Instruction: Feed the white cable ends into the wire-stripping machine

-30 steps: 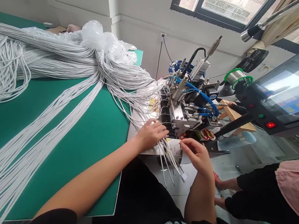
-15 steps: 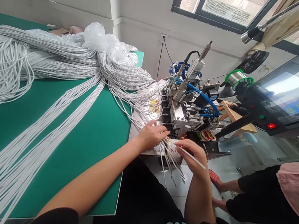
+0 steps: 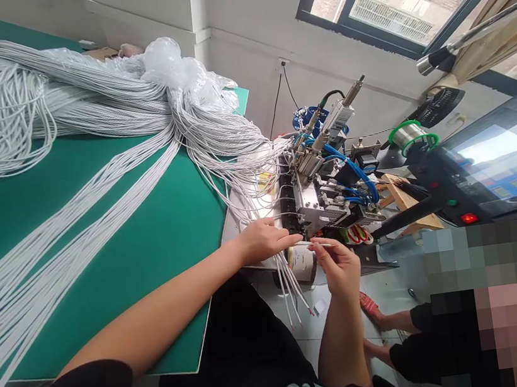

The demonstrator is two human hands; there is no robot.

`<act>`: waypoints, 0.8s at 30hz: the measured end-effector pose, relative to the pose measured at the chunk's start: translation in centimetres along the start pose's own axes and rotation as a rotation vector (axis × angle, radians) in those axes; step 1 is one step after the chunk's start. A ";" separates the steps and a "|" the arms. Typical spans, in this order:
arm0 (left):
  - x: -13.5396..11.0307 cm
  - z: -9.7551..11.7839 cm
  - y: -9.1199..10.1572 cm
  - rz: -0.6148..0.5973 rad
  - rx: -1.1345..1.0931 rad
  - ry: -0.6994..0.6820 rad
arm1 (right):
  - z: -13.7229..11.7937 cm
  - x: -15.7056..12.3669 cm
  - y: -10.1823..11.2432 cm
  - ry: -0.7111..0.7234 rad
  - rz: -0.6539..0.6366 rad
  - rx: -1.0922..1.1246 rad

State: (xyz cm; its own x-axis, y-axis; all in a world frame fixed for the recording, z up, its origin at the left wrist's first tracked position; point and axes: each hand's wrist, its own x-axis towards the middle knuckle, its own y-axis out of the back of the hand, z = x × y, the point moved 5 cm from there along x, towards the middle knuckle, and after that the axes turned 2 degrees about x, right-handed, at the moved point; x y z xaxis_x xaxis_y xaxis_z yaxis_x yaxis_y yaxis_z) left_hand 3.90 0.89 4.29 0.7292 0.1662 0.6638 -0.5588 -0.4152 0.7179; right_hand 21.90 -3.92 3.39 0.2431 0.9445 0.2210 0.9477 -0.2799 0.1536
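My left hand is closed around several white cables, whose cut ends hang down below it with small red tips. One white cable runs level from the left fingers to my right hand. The right thumb and fingers pinch that cable near its end. Both hands are close to the front of a metal machine with blue air hoses, and several cables run into its near side. The palm side of the left hand is hidden.
Large bundles of white cable lie on a green table, partly under clear plastic. A screen and a solder wire spool stand at right. Another person's legs are at lower right, partly blurred out.
My right hand has moved slightly right, and its cable has swung from slanting down to nearly level. My left hand has shifted slightly down, fingers pointing toward the right hand.
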 end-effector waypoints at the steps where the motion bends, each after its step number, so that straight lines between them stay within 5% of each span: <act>1: 0.0 0.0 0.0 -0.006 -0.006 -0.001 | 0.1 0.0 -0.3 -0.011 -0.027 -0.017; 4: 0.1 0.0 -0.1 -0.027 -0.033 -0.006 | 0.4 0.2 -0.5 -0.020 0.002 -0.032; 12: 0.1 0.0 -0.4 -0.076 -0.011 -0.005 | 0.7 0.2 0.8 0.045 0.337 0.094; 24: 0.3 -0.2 0.2 -0.073 0.032 0.032 | 1.7 1.0 0.5 -0.018 0.170 -0.095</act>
State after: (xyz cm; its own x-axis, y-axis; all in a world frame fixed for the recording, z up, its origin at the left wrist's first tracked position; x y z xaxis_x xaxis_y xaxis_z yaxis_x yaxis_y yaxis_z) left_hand 3.93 1.01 4.60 0.7547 0.2253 0.6162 -0.4909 -0.4293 0.7581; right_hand 22.99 -2.81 2.01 0.4024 0.8851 0.2340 0.8692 -0.4496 0.2059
